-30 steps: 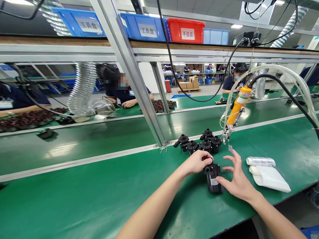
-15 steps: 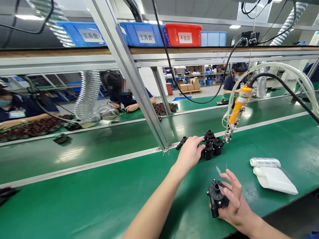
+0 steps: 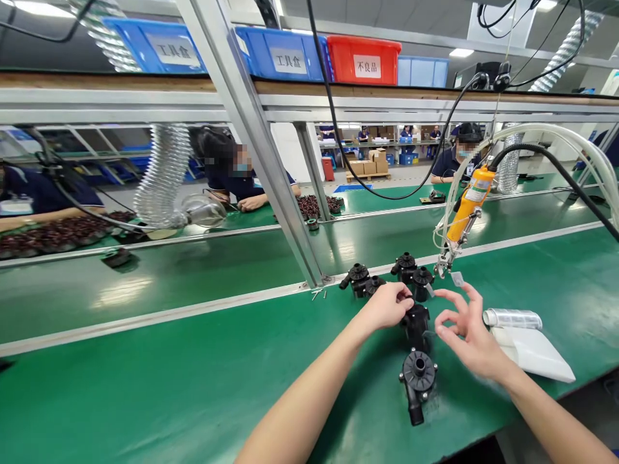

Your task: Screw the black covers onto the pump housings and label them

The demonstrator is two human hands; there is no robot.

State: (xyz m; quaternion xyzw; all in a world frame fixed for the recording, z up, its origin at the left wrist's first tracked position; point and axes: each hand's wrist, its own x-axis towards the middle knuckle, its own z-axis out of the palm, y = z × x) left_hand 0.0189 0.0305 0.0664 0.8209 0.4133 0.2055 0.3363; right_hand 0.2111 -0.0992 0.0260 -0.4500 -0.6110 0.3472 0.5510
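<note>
My left hand [image 3: 391,304] is closed on the upper end of a black pump [image 3: 416,327], tilted above the bench. Nearer me stands another black pump [image 3: 418,372] with a round ribbed cap and a side spout; neither hand touches it. My right hand [image 3: 461,332] hovers to the right of the held pump. Its thumb and index finger pinch a small clear label [image 3: 428,334]. Two more clear labels, one of them a small square sticker [image 3: 457,278], cling to its other raised fingertips. Behind my left hand several pumps [image 3: 358,278] stand in a loose group.
A yellow electric screwdriver [image 3: 468,205] hangs with hoses behind the pumps. A label roll [image 3: 512,318] and white backing paper [image 3: 546,354] lie at right. A metal post [image 3: 261,154] rises from the bench; loose screws [image 3: 316,294] lie at its foot. Co-workers sit across the conveyor.
My left hand has taken hold of a pump from the group and drawn it toward me. My right hand has let go of the front pump and moved up and away.
</note>
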